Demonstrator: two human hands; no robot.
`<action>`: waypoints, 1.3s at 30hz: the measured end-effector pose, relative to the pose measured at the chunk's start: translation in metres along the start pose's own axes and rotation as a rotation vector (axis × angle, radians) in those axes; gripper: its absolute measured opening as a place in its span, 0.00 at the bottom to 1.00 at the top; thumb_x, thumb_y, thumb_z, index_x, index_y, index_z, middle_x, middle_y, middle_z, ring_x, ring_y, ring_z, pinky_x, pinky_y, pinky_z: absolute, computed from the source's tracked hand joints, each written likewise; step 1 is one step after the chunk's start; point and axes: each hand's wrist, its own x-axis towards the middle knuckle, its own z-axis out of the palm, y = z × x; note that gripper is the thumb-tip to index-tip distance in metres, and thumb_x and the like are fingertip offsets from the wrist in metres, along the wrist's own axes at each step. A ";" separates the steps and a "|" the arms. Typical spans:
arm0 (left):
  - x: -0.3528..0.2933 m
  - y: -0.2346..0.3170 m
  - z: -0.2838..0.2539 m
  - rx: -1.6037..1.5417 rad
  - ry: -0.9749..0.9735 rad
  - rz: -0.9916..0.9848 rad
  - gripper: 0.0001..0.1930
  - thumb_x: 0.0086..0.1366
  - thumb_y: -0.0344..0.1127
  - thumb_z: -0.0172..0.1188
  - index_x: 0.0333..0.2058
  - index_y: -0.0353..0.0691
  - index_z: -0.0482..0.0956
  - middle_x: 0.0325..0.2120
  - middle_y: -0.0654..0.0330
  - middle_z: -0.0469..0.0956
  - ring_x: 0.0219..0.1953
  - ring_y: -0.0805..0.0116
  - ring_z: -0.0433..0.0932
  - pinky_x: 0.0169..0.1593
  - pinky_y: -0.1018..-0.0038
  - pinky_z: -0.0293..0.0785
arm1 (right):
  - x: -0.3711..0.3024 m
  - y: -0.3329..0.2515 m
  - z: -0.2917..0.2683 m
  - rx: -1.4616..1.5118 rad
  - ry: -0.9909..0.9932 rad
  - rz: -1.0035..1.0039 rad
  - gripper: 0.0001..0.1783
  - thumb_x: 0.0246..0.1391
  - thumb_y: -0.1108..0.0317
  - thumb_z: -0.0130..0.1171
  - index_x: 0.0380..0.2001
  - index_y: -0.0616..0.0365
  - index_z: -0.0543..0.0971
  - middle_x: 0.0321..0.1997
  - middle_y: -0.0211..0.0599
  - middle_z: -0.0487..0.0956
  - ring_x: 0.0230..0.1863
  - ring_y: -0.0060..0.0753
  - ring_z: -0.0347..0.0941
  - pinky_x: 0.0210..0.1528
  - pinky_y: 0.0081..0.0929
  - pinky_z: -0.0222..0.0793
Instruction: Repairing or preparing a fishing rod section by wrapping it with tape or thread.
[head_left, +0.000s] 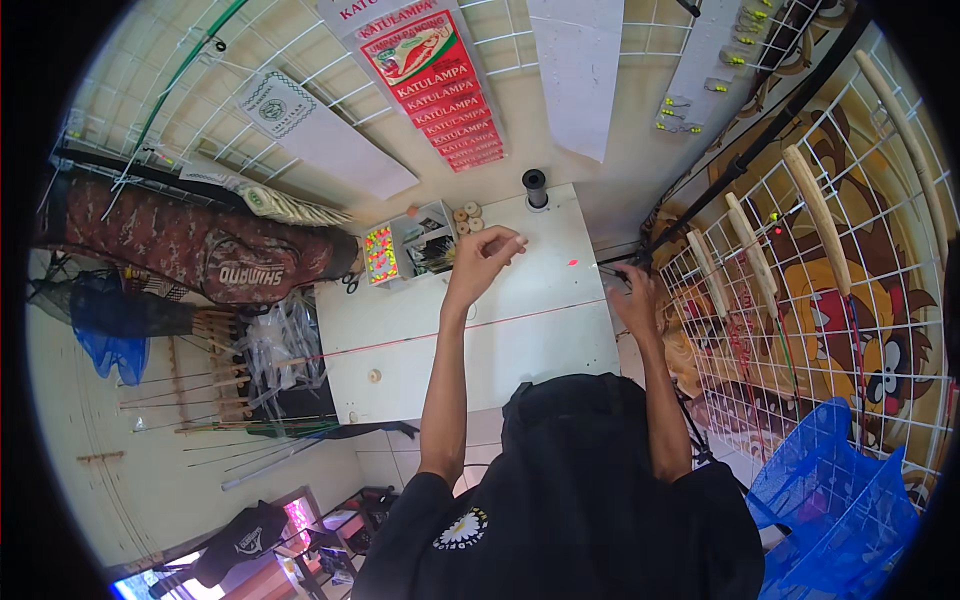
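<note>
My left hand (pixel 484 262) is raised over the table, its thumb and fingertips pinched together. Whatever lies in that pinch is too fine to make out. Past the table's right edge is my right hand (pixel 636 298), fingers curled with the tips close together; their grip is unclear. A thin red fishing rod (pixel 390 343) crosses the white table (pixel 520 350), running behind my left forearm. Its right end reaches close to my right hand, and its light handle (pixel 290 362) sticks out past the left edge. A small red piece (pixel 572 263) lies between my hands.
At the table's back stand a dark line spool (pixel 536 188), small pale spools (pixel 466 214) and a divided box (pixel 408 245) of bright floats. Scissors (pixel 350 282) and a pale ring (pixel 375 376) lie left. A rod rack (pixel 815 220) borders the right, a camouflage rod bag (pixel 200 240) the left.
</note>
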 end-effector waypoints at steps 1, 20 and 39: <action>-0.002 0.010 0.004 0.023 -0.034 0.045 0.10 0.65 0.38 0.62 0.34 0.36 0.84 0.25 0.65 0.80 0.25 0.82 0.71 0.31 0.81 0.68 | 0.008 -0.023 -0.010 0.076 -0.018 -0.084 0.24 0.51 0.64 0.66 0.51 0.57 0.74 0.56 0.45 0.74 0.55 0.38 0.71 0.55 0.33 0.66; -0.066 0.027 0.004 0.552 0.430 0.322 0.25 0.66 0.32 0.58 0.61 0.38 0.66 0.62 0.48 0.64 0.65 0.49 0.60 0.65 0.59 0.59 | 0.023 -0.122 -0.012 0.585 -0.583 -0.194 0.12 0.64 0.64 0.50 0.35 0.58 0.80 0.32 0.40 0.82 0.31 0.35 0.78 0.38 0.30 0.71; -0.095 0.013 0.020 0.353 0.004 -0.252 0.16 0.62 0.46 0.65 0.29 0.35 0.83 0.11 0.68 0.58 0.18 0.78 0.55 0.23 0.72 0.50 | -0.004 0.002 0.028 0.315 0.028 -0.013 0.12 0.52 0.76 0.59 0.41 0.59 0.77 0.45 0.44 0.76 0.50 0.45 0.71 0.57 0.35 0.63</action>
